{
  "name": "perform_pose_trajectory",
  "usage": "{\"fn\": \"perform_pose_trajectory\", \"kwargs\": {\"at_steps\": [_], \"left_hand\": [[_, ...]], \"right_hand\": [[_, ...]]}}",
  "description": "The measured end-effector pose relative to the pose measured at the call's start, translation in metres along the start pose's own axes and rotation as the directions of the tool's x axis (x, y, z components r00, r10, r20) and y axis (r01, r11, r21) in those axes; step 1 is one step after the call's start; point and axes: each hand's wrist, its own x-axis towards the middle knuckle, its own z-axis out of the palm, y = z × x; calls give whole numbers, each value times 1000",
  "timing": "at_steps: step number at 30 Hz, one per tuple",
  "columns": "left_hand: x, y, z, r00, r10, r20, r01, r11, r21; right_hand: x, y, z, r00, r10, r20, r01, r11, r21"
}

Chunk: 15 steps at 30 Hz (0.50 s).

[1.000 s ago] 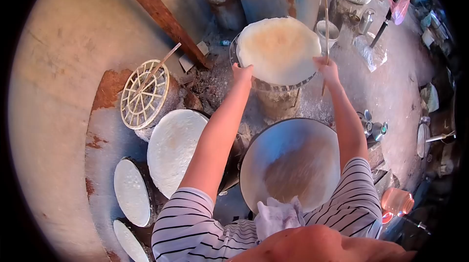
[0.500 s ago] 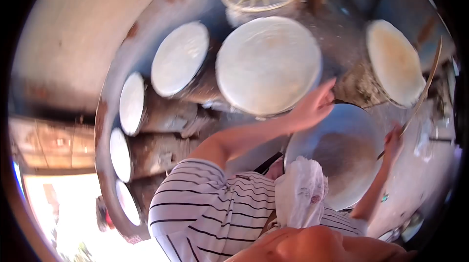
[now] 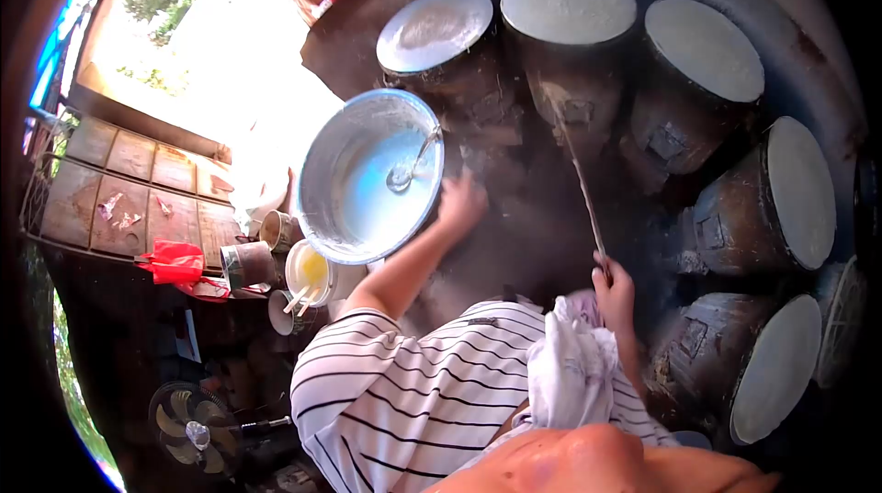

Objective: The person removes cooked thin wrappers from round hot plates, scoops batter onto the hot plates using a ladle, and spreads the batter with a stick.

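My right hand [image 3: 614, 295] is wrapped around one end of a long thin stick [image 3: 581, 176], which points away from me toward the stoves. My left hand [image 3: 462, 202] is beside the right rim of a big metal basin [image 3: 317, 158]; motion blur hides its fingers, and I cannot tell whether it touches the rim. Pale liquid [image 3: 367, 204] lies in the basin, with a ladle [image 3: 401, 177] resting in it. Beyond the stick's far end, a drum-shaped stove [image 3: 570, 79] carries a round white top [image 3: 568, 4].
Several similar stoves curve around to the right, one with a greyish top [image 3: 435, 29]. To the left are a white bucket [image 3: 312, 268] with yellow contents, a red plastic bag [image 3: 175, 263] and a fan [image 3: 196, 433]. A white cloth [image 3: 571, 369] hangs at my chest.
The view has swung round, bringing the basin, ladle and bucket into sight. My left hand, earlier above a large grey pan, is now beside the basin. My right hand keeps the stick.
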Motion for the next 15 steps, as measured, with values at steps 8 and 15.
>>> {"fn": "perform_pose_trajectory", "kwargs": {"at_steps": [8, 15], "left_hand": [[307, -196, 99, 394, -859, 327, 660, 16, -751], [152, -217, 79, 697, -490, 523, -88, -783, -616]], "right_hand": [[187, -53, 66, 976, -77, 206, 126, 964, -235], [264, -105, 226, 820, -97, 564, 326, 889, -321]]}}
